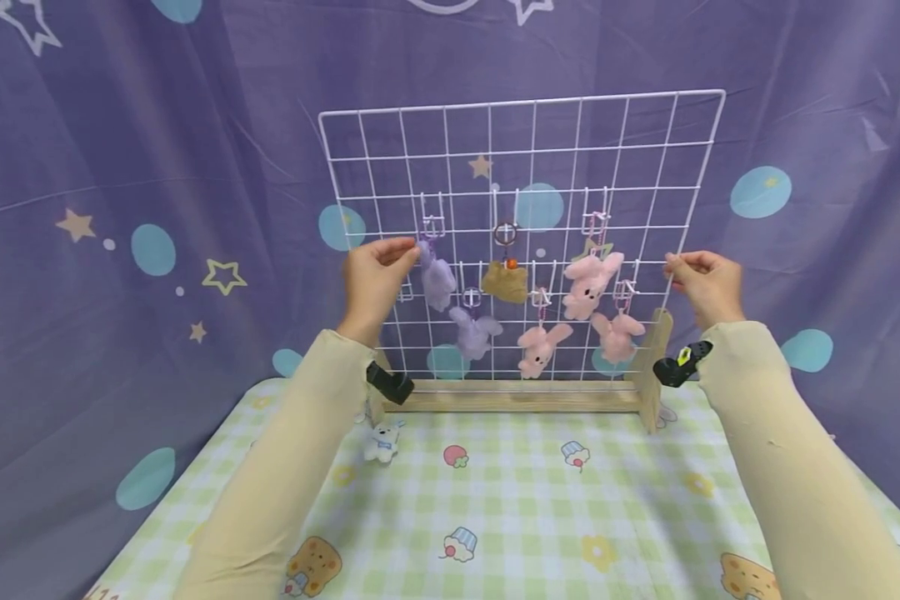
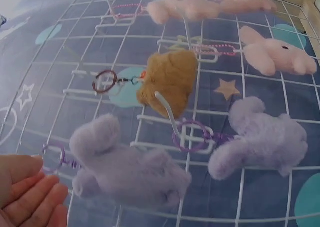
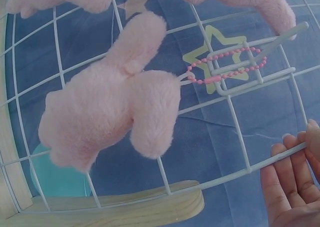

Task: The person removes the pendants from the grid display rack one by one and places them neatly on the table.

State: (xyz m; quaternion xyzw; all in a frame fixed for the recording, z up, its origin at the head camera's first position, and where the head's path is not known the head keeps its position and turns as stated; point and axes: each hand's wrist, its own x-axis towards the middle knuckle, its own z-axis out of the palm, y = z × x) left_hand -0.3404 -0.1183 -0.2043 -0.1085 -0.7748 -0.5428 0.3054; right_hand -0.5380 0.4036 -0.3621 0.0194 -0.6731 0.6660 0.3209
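Observation:
My left hand [image 1: 375, 283] is at the left side of a white wire grid [image 1: 521, 102], fingertips beside the upper purple plush keychain [image 1: 438, 282]. Its fingers [image 2: 47, 199] are loosely bent with nothing between them, close to the plush's purple ring [image 2: 54, 154]. At the opposite side, my right hand [image 1: 708, 283] pinches the grid's edge wire between thumb and fingers [image 3: 280, 182]. A pink plush keychain [image 3: 110, 102] hangs nearest to it on a pink bead chain [image 3: 235, 62].
Another purple plush [image 1: 475, 333], a brown plush [image 1: 505, 282] and more pink plushes [image 1: 543, 348] hang from hooks. A wooden stand [image 1: 510, 400] holds the grid upright on a checked tablecloth [image 1: 525, 500]. Behind it hangs a purple curtain [image 1: 195, 125].

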